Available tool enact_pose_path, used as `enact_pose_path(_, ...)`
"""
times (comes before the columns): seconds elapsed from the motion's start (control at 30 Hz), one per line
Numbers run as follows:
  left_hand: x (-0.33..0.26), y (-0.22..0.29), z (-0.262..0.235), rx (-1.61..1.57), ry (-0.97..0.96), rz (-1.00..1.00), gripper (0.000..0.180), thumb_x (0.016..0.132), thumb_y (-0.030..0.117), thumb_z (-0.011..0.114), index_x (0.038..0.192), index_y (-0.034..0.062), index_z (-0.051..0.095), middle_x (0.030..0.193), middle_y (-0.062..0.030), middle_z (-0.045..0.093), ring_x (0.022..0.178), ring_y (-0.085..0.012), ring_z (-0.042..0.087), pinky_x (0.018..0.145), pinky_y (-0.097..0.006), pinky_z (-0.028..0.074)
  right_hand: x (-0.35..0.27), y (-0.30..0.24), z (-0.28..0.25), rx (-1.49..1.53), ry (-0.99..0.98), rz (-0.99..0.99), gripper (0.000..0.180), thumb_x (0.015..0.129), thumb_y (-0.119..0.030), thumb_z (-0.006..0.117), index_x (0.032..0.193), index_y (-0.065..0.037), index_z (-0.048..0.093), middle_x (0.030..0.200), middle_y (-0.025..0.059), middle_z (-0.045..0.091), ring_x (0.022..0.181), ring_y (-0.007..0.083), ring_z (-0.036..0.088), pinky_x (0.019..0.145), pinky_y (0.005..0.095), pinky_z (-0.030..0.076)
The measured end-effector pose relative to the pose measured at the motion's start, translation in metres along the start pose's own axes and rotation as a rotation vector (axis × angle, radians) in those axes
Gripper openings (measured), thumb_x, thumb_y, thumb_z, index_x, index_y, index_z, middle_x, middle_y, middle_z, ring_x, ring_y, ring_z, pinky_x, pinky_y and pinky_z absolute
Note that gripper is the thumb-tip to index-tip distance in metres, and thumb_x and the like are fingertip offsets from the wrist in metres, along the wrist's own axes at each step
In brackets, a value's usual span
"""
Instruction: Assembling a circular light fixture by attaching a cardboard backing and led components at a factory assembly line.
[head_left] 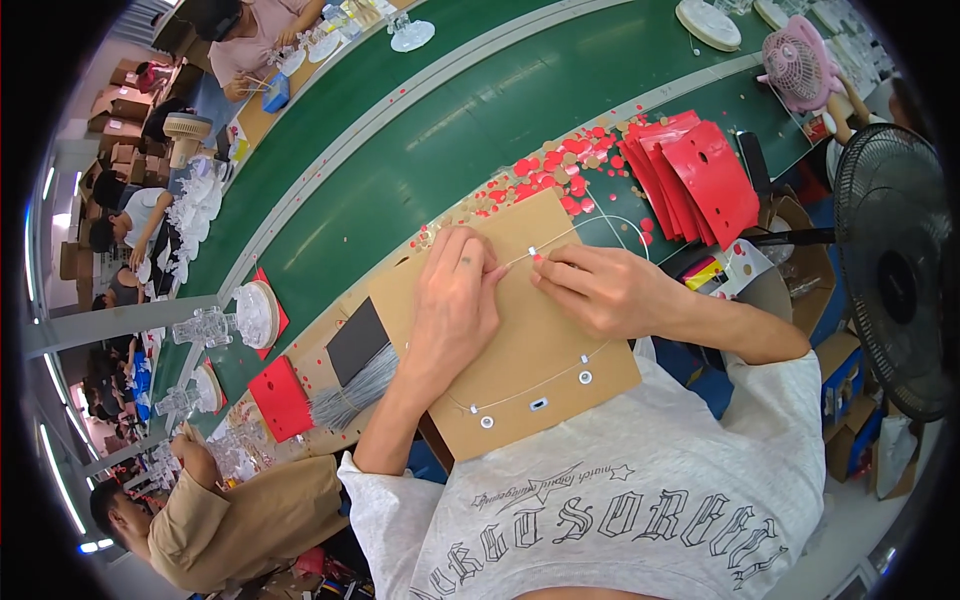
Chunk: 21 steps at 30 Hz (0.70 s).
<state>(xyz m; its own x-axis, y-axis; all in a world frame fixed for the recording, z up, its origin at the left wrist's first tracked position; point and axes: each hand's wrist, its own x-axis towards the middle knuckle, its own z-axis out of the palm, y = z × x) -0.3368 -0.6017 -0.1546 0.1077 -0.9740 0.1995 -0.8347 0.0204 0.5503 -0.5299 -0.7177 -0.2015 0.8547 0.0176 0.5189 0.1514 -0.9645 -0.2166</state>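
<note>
A brown cardboard sheet (560, 345) lies tilted in front of me, its lower edge near my shirt. A thin pale wire (520, 261) runs over it through small white clips, one of them the upper clip (533, 251). My left hand (458, 300) rests on the sheet's left part, its thumb and fingers pinched on the wire. On the other side of that clip, my right hand (605, 290) has thumb and forefinger closed at its edge. The wire loops off past the sheet's upper right. Two round metal pieces (487, 422) and a small slot (540, 405) sit along the lower edge.
Red and brown discs (570, 165) are scattered beyond the sheet. Red sheets (695, 175) are stacked at right, near a black fan (890, 270). A bundle of grey wires (352, 390) lies at left beside a red sheet (281, 398). Co-workers sit along the green conveyor (400, 180).
</note>
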Motion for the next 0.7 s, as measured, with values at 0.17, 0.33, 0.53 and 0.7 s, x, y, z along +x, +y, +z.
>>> enact_pose_path(0.17, -0.020, -0.008, -0.024, 0.096, 0.058, -0.005, 0.021, 0.075, -0.009, 0.072, 0.083, -0.0005, 0.055, 0.102, -0.0140, 0.065, 0.113, -0.0354, 0.063, 0.101, -0.050, 0.045, -0.004, 0.005, -0.003, -0.001, 0.042, 0.008, 0.028, 0.072, -0.005, 0.071, 0.097, 0.009, 0.070, 0.096, 0.0120, 0.065, 0.093, 0.0233, 0.069, 0.073, 0.0315, 0.060)
enact_pose_path(0.33, -0.051, -0.034, -0.028, -0.057, 0.145, -0.135, 0.017, 0.080, -0.010, 0.069, 0.081, 0.0020, 0.057, 0.114, -0.0135, 0.067, 0.133, -0.0351, 0.053, 0.117, -0.053, 0.033, 0.012, 0.014, -0.001, 0.117, -0.006, 0.085, 0.021, 0.076, -0.007, 0.073, 0.095, 0.003, 0.072, 0.096, 0.0085, 0.067, 0.089, 0.0227, 0.068, 0.070, 0.0328, 0.060)
enact_pose_path(0.53, -0.046, -0.019, -0.007, -0.282, 0.365, -0.274, 0.017, 0.084, -0.001, 0.073, 0.077, 0.0008, 0.058, 0.127, -0.0175, 0.063, 0.134, -0.0374, 0.052, 0.116, -0.052, 0.033, 0.054, 0.017, 0.037, 0.420, 0.182, 0.069, 0.022, 0.080, -0.007, 0.070, 0.101, -0.005, 0.074, 0.093, 0.0069, 0.066, 0.086, 0.0247, 0.067, 0.072, 0.0365, 0.058)
enact_pose_path(0.7, -0.057, -0.023, 0.003, -0.822, 0.455, -0.506, 0.072, 0.085, -0.004, 0.060, 0.152, 0.0029, 0.035, 0.151, -0.0191, 0.044, 0.137, -0.0303, 0.047, 0.115, -0.042, 0.036, 0.057, 0.022, 0.045, 0.416, 0.163, 0.035, 0.028, 0.081, -0.006, 0.066, 0.107, -0.008, 0.074, 0.093, 0.0064, 0.063, 0.088, 0.0224, 0.065, 0.070, 0.0361, 0.057)
